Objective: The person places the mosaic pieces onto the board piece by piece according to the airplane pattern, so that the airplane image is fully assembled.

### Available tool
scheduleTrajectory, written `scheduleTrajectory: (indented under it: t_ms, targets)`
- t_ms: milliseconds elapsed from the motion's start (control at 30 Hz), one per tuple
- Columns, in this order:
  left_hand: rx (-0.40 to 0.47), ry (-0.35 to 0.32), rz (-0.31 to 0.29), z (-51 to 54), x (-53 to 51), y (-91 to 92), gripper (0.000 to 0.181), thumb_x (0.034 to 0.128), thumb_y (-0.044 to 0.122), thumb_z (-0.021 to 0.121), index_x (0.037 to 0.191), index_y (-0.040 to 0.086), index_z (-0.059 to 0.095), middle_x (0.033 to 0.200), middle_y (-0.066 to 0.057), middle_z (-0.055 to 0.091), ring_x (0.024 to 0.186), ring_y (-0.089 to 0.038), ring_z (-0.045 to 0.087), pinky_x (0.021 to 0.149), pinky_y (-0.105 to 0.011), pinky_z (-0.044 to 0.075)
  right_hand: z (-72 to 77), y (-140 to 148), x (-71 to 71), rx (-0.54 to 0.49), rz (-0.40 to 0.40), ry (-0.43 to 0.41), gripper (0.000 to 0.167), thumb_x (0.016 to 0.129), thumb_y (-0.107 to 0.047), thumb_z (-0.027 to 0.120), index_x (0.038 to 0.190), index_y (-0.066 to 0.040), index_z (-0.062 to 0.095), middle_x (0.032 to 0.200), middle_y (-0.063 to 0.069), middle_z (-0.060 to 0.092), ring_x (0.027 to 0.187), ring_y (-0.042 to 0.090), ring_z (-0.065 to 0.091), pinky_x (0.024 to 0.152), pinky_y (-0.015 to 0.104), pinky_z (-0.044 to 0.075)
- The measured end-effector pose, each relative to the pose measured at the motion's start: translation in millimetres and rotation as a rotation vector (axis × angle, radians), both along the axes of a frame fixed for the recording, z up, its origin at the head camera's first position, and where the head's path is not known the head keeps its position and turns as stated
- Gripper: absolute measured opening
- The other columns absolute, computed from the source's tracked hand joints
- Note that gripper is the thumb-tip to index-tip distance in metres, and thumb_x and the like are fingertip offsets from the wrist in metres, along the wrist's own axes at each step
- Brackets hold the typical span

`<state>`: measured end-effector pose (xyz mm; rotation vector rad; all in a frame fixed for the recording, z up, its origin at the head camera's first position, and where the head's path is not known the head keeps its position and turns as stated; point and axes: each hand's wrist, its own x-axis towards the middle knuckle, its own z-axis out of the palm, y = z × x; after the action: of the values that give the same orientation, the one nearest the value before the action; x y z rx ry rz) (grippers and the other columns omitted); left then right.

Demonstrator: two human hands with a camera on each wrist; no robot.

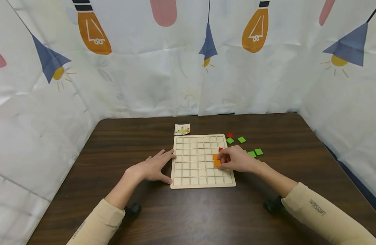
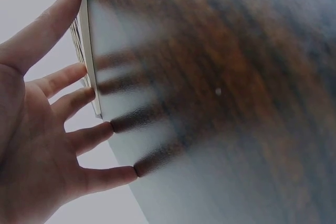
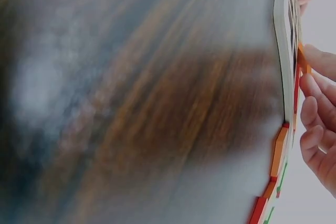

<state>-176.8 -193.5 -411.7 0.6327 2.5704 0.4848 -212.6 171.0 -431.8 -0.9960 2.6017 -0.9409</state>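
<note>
A pale wooden grid board (image 1: 194, 177) lies flat on the table. My left hand (image 1: 155, 166) is at its left side, fingers spread; in the left wrist view the thumb and some fingertips of that hand (image 2: 42, 129) touch the board's edge. Over the right part of the board, my right hand (image 1: 240, 160) pinches an orange tile (image 3: 304, 60), tilted between thumb and finger in the right wrist view. On the grid beneath that hand is another orange tile (image 1: 215, 157), with a red piece (image 1: 220, 149) just above it, partly hidden by the hand.
Right of the board lie several green tiles (image 1: 259, 151) and a red piece (image 1: 230, 135). A small pattern card (image 1: 182, 129) with a coloured figure sits behind the board's left corner. The dark wooden table (image 1: 129, 136) meets a patterned curtain (image 1: 139, 85) at the back.
</note>
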Motion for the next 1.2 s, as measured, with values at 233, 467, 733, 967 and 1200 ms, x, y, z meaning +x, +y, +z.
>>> scheduleTrajectory:
  t_ms: [233, 467, 733, 967, 1200]
  targets:
    - [0.005, -0.003, -0.002, -0.5, -1.0, -0.9, 0.091, 0.0847, 0.047, 0.084, 0.157, 0.015, 0.039, 0.171, -0.011, 0.014, 0.155, -0.039, 0.009, 0.111, -0.077, 0.015, -0.9, -2.0, -1.6, 0.021, 0.023, 0.016, 0.021, 0.085, -0.018, 0.087, 0.099, -0.010, 0.073, 0.077, -0.011, 0.060, 0.070, 0.007, 0.055, 0.066, 0.026, 0.050]
    - [-0.003, -0.003, -0.003, 0.3, -1.3, -0.4, 0.091, 0.0849, 0.047, 0.084, 0.157, 0.015, 0.039, 0.171, -0.011, 0.014, 0.155, -0.039, 0.009, 0.111, -0.077, 0.015, 0.5, 0.1, -2.1, 0.005, 0.030, 0.001, 0.022, 0.085, -0.017, 0.087, 0.100, -0.009, 0.073, 0.079, -0.010, 0.061, 0.071, 0.008, 0.056, 0.067, 0.026, 0.050]
    - [-0.004, -0.005, -0.004, 0.2, -1.4, -0.6, 0.091, 0.0848, 0.047, 0.084, 0.157, 0.015, 0.039, 0.171, -0.011, 0.013, 0.155, -0.039, 0.008, 0.111, -0.078, 0.015, 1.7, 8.2, -5.5, -0.025, 0.033, 0.005, 0.019, 0.087, -0.014, 0.085, 0.101, -0.009, 0.074, 0.079, -0.009, 0.061, 0.071, 0.009, 0.056, 0.065, 0.026, 0.050]
    - [-0.006, 0.000, -0.007, 0.2, -0.9, -1.2, 0.091, 0.0849, 0.047, 0.084, 0.157, 0.015, 0.039, 0.171, -0.010, 0.013, 0.155, -0.039, 0.009, 0.111, -0.078, 0.015, 5.9, 18.3, -9.6, -0.011, -0.001, -0.005, 0.019, 0.089, -0.013, 0.082, 0.104, -0.006, 0.073, 0.081, -0.010, 0.063, 0.071, 0.010, 0.058, 0.065, 0.027, 0.052]
    - [-0.011, 0.001, -0.004, -0.2, -0.8, -1.1, 0.092, 0.0849, 0.048, 0.083, 0.158, 0.015, 0.038, 0.171, -0.010, 0.013, 0.155, -0.039, 0.009, 0.111, -0.077, 0.015, 7.3, 29.4, -15.1, 0.008, -0.037, 0.030, 0.021, 0.089, -0.012, 0.082, 0.106, -0.005, 0.074, 0.080, -0.011, 0.064, 0.072, 0.010, 0.060, 0.065, 0.029, 0.051]
